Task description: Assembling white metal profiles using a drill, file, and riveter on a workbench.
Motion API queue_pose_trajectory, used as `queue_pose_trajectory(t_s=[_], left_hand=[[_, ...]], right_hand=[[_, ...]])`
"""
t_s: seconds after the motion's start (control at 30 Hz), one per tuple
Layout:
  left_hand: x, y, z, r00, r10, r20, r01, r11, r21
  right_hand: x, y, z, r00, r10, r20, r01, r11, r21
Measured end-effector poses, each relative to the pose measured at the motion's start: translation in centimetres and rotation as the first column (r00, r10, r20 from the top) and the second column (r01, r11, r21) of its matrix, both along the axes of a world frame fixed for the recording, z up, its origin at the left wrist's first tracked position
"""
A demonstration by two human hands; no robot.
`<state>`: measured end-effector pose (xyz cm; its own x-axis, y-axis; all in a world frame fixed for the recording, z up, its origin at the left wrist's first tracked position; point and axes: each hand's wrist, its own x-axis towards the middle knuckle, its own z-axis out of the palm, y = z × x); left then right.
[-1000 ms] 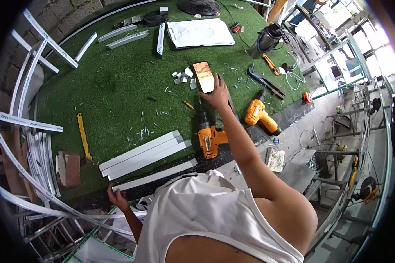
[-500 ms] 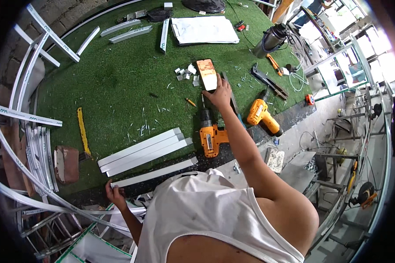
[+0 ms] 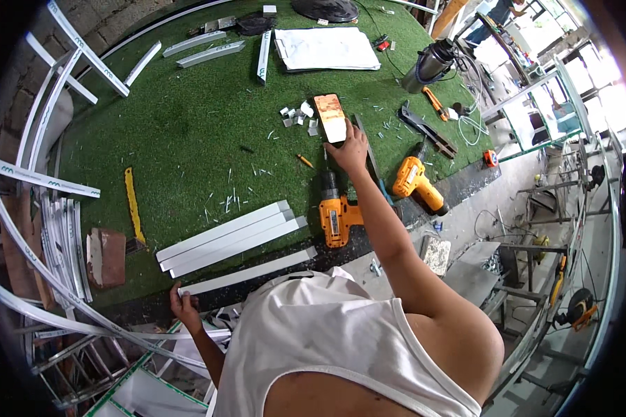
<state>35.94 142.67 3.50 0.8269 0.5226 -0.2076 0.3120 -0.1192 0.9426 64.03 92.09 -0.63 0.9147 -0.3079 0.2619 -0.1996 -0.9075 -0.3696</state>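
Observation:
My left hand is closed around the left end of a white metal strip at the table's near edge. Further up, my right hand has its thumb and fingers about the lower end of a smartphone with a lit orange and white screen. Just below that hand stands a yellow drill, its bit pointing away from me. A second yellow drill lies to the right of my forearm. Several more white strips lie side by side beyond the one in my left hand.
Green turf covers the table, with screws scattered over it. Small metal brackets sit left of the phone. A clamp-like black tool, orange cutter and dark flask stand right. White frames jut in at left.
The whole view has shifted very slightly. Both hands keep their places, the left at the strip's end and the right at the smartphone.

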Motion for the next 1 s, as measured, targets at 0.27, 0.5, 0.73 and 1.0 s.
queue_pose_trajectory(t_s=[0.27, 0.5, 0.73, 1.0], left_hand=[[0.2, -0.2, 0.1, 1.0, -0.001, 0.011, 0.001, 1.0, 0.012], [0.3, -0.1, 0.0, 1.0, -0.01, 0.013, 0.01, 1.0, 0.023], [0.3, -0.5, 0.5, 1.0, 0.003, -0.011, -0.002, 0.999, 0.045], [0.3, -0.3, 0.4, 1.0, -0.014, -0.021, 0.015, 0.998, 0.062]], right_hand=[[-0.9, -0.2, -0.2, 0.997, 0.006, 0.083, -0.018, 0.989, 0.147], [-0.9, -0.2, 0.2, 0.997, 0.002, 0.081, -0.012, 0.992, 0.129], [-0.6, -0.4, 0.7, 0.999, 0.007, 0.053, -0.015, 0.988, 0.151], [0.0, -1.4, 0.6, 0.985, 0.115, 0.127, -0.122, 0.992, 0.046]])
